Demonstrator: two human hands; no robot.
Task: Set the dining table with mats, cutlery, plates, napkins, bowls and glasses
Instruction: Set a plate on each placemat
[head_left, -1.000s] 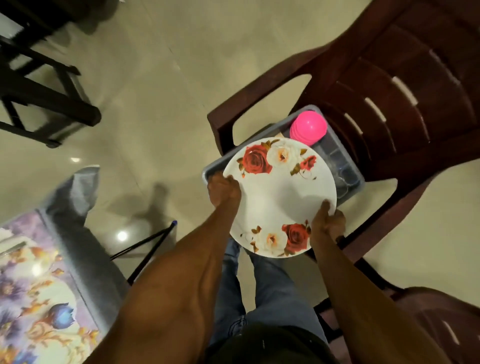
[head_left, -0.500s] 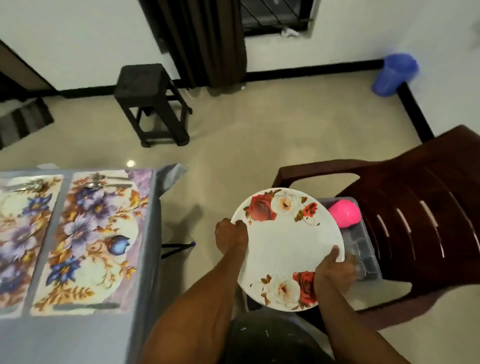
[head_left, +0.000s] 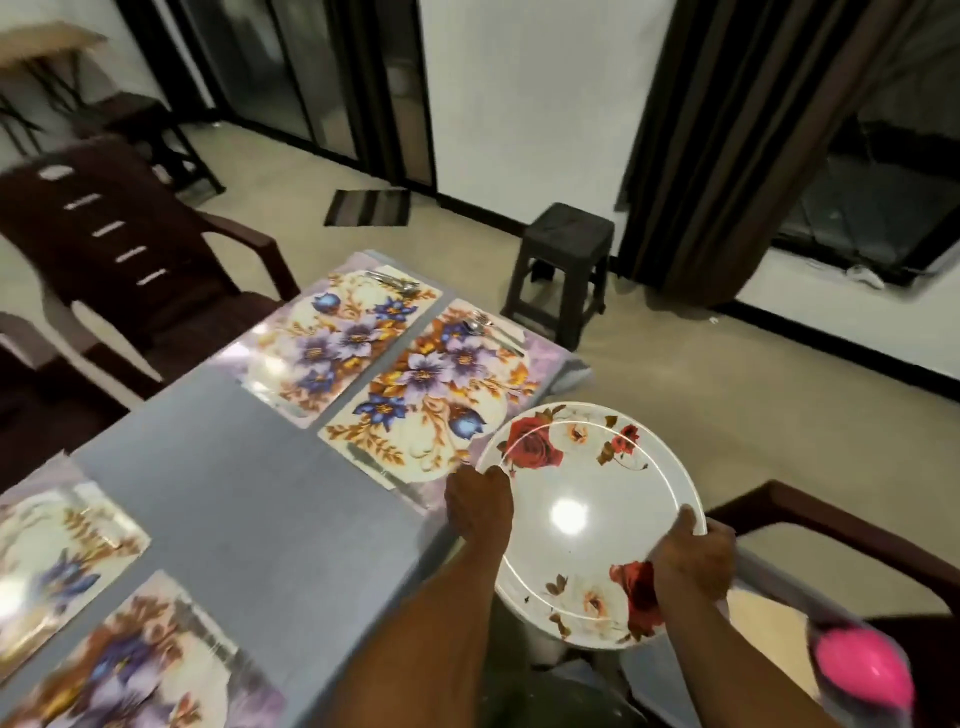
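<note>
While four floral placemats (head_left: 426, 395) lie on the grey table (head_left: 244, 499), two at centre frame bearing cutlery (head_left: 488, 327), left hand (head_left: 480, 506) and right hand (head_left: 691, 564) grasp the round white rose-printed plate (head_left: 587, 519) at lower right, beside the table edge; plates, napkins, bowls, glasses outstanding

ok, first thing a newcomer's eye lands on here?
The white rose-patterned plate, held at its rim by the left hand and right hand beside the table's near-right corner. Then the floral placemats there, and the pink ball-like thing at lower right.
</note>
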